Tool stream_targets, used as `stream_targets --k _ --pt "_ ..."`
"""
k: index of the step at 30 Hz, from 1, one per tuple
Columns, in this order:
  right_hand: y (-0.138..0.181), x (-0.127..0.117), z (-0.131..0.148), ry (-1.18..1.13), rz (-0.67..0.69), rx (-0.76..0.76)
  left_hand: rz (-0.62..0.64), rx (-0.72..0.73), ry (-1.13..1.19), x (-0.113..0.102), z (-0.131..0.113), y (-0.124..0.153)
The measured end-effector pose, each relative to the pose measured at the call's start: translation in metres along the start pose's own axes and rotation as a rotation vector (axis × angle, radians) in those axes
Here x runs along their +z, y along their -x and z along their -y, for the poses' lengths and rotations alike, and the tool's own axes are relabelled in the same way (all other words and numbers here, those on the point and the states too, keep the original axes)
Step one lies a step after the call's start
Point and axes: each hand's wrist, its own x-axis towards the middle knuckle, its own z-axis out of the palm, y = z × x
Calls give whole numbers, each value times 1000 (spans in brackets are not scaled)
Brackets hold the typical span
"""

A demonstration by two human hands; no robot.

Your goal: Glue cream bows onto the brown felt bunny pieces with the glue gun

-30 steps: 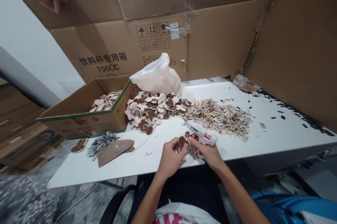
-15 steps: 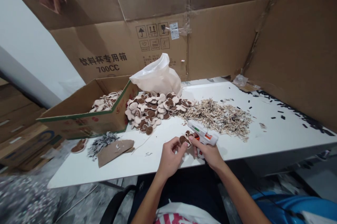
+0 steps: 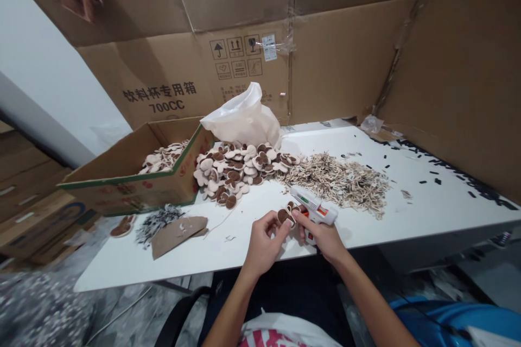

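Note:
My left hand [image 3: 264,239] is closed on the edge of a small brown felt piece [image 3: 283,217] with a pale rim, just above the table's front edge. My right hand [image 3: 324,237] is wrapped round a white hot glue gun [image 3: 312,204] with orange and green parts, its nozzle hidden behind the fingers. The right thumb and fingertip also press at a pale cord loop [image 3: 289,209] on the felt piece. Beyond my hands lie a heap of brown and cream felt shapes [image 3: 234,170] and a pile of short pale cord pieces [image 3: 345,181].
At left stands an open carton [image 3: 134,195] holding more felt shapes. A white plastic bag [image 3: 246,121] sits behind the heap. Brown cardboard [image 3: 179,235] and dark fibre scraps [image 3: 159,222] lie front left. Black bits [image 3: 437,165] line the right side; cardboard walls [image 3: 345,64] enclose the table.
Almost nothing differs. Both hands keep their hold on the felt piece and the glue gun, with only a very slight shift at the fingers.

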Motion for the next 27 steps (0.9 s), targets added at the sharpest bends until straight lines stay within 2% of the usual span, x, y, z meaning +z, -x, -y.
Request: stream_targets --k 4,13,27 --pt "0 0 1 -23 5 1 -20 11 5 1 -3 0" --pt "1 0 2 -4 71 -20 -145 12 6 4 6 -1" --pt "-3 0 -3 -102 -34 9 -94 28 -28 2 7 0"
